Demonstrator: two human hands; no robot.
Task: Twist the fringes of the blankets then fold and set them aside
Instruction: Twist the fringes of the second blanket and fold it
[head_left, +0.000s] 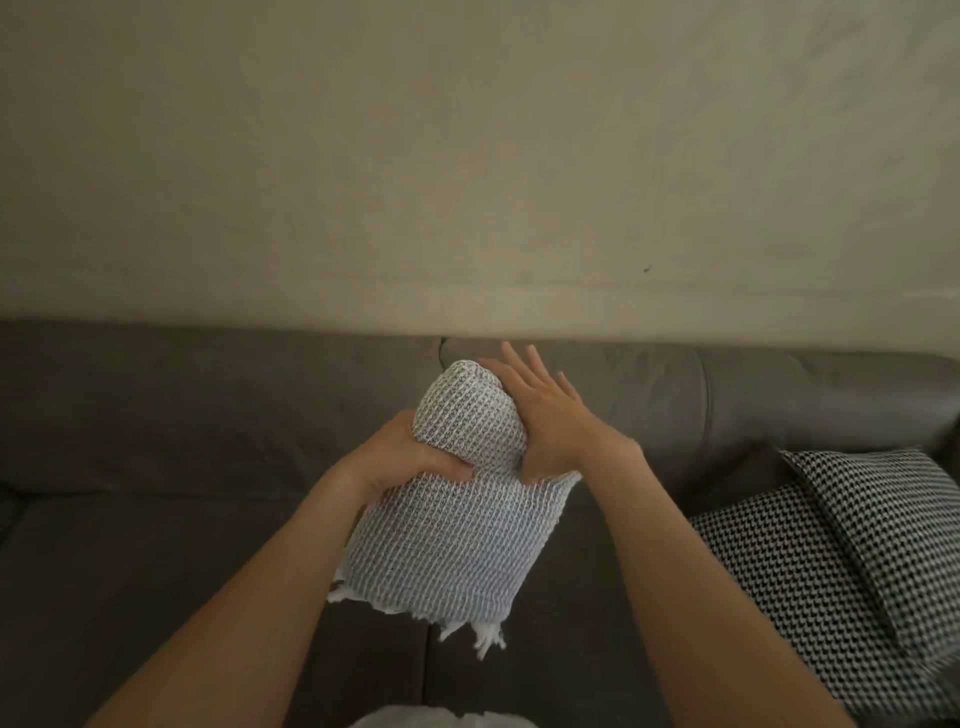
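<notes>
Forearms (234, 597) are raised over the grey sofa (182, 441), where the knit blanket (452, 545) is held aloft. Its rolled top is clutched in the grip of the left hand (405, 460) and pressed by the flat, straight-fingered right hand (550, 415). Folding is judged under way; setting aside should follow.

1. Both bare forearms (270, 587) are stretched forward and upward, converging ahead of the body.
2. The left hand (410, 457) is curled, thumb and fingers clenched into the blanket (447, 540).
3. The right hand (545, 415) is held flat, fingers straight and spread.
</notes>
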